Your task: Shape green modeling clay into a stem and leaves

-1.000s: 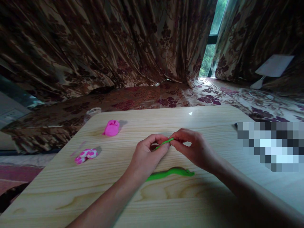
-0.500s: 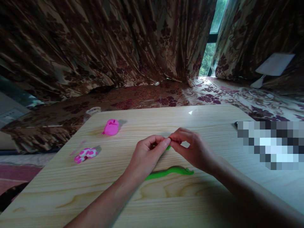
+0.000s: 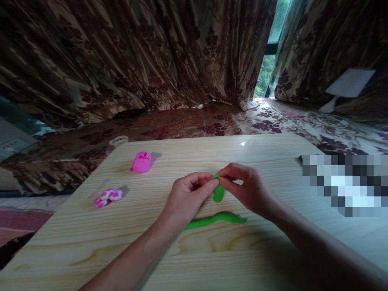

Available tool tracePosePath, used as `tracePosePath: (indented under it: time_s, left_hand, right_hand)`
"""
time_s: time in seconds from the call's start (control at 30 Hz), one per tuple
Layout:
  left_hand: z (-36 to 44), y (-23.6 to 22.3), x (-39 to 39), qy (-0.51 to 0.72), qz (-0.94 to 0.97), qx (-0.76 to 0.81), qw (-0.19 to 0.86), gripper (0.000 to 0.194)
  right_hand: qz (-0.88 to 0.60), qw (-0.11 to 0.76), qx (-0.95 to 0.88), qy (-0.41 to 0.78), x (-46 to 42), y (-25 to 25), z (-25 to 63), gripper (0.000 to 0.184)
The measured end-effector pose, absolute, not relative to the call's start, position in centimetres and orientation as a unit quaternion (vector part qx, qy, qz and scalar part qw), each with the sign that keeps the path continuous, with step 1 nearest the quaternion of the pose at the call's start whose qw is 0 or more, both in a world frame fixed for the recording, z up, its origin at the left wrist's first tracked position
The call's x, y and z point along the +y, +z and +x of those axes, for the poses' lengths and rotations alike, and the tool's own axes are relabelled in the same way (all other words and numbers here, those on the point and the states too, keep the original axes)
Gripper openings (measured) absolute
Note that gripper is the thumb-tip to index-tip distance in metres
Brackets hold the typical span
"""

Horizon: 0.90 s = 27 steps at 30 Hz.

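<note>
Between my two hands, above the table, is a small flattened piece of green modelling clay [image 3: 218, 194]. My left hand [image 3: 194, 191] pinches its upper edge between thumb and fingers. From the other side, the thumb and fingertips of my right hand [image 3: 241, 182] close on the same edge, touching the left fingertips. Below them a long green clay roll [image 3: 216, 219] lies on the table, its left end hidden behind my left forearm.
A pink clay shape with a hollow [image 3: 142, 162] stands at the table's back left. Nearer lie pink-and-white clay lumps [image 3: 108, 197]. A clear container [image 3: 118, 141] touches the back left edge. A blurred-out object [image 3: 345, 182] occupies the right of the wooden table [image 3: 91, 242].
More of the green clay piece now shows, hanging below my fingertips, where only a sliver was visible before. My hands have shifted very slightly. The other things have stayed put.
</note>
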<state>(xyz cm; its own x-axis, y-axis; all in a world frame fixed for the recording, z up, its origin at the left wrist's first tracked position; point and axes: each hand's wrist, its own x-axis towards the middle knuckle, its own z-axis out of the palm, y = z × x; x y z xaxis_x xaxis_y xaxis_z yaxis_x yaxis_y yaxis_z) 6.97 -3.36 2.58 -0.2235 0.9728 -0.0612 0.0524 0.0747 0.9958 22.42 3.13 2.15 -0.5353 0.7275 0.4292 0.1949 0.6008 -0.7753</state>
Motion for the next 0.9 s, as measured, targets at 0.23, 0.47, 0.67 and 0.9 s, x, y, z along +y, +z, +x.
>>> tracePosePath:
  time_s: [0.23, 0.47, 0.67, 0.9]
  left_hand:
    - [6.85, 2.52, -3.42, 0.512, 0.464, 0.601, 0.402, 0.017]
    - [6.70, 2.49, -3.28, 0.522, 0.454, 0.592, 0.413, 0.018]
    - [6.89, 2.58, -3.33, 0.534, 0.438, 0.580, 0.432, 0.016]
    - [6.82, 2.44, -3.32, 0.540, 0.447, 0.587, 0.405, 0.016]
  right_hand:
    - [-0.305, 0.375, -0.768, 0.419, 2.82, 2.79, 22.25, 0.011]
    - [-0.302, 0.377, -0.753, 0.447, 3.02, 3.02, 22.40, 0.015]
    - [-0.294, 0.378, -0.760, 0.439, 3.06, 2.84, 22.39, 0.013]
    - [-0.306, 0.366, -0.764, 0.435, 2.75, 3.07, 22.20, 0.012]
